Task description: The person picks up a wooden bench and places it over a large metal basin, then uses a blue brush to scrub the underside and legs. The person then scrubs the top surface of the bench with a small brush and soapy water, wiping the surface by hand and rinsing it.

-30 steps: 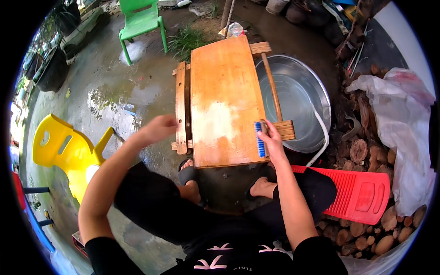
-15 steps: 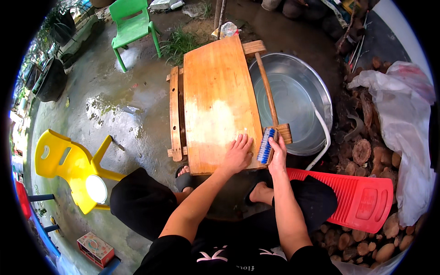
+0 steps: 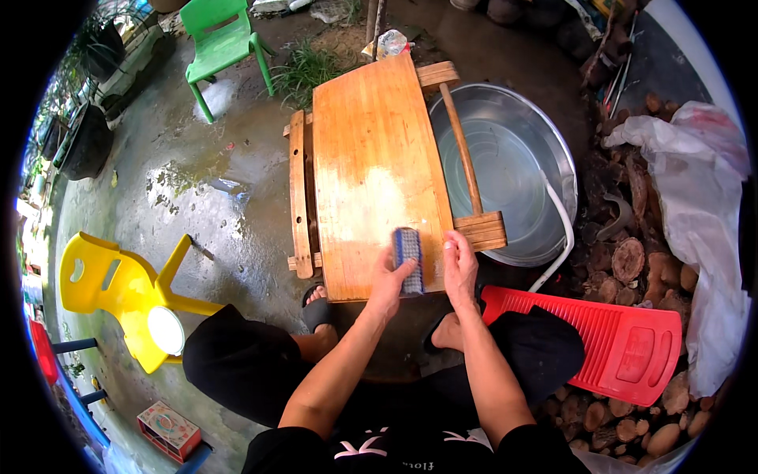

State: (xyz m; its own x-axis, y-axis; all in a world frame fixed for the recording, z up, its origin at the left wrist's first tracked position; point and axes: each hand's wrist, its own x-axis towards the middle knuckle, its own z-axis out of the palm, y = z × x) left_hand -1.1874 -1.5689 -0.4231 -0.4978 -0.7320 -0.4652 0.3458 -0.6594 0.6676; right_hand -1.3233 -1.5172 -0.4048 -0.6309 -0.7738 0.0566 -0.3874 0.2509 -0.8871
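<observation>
In my left hand [image 3: 387, 283] is a scrubbing brush [image 3: 408, 257] with grey-white bristles and blue along its edges, closed in my grip over the near end of a wooden board [image 3: 375, 174]. The board is wet and glossy, varnished yellow-brown, and lies between my knees. At its near right edge is my right hand [image 3: 461, 267], thumb on the top side and fingers closed along the edge; some fingertips are hidden. A wooden frame with a round rod [image 3: 461, 150] sticks out from the board's right side, and a slotted rail [image 3: 298, 193] runs along its left.
A metal basin [image 3: 568, 158] of water with a white hose [image 3: 562, 213] stands right of the board. Beside my right knee lies a red washboard [image 3: 624, 344], near stacked logs [image 3: 629, 259]. A yellow chair [image 3: 130, 296] and a green chair [image 3: 217, 51] stand left on wet concrete.
The brush has passed from my right hand to my left and turned over. My left hand, flat on the board before, now grips it. My right hand stays by the board's edge.
</observation>
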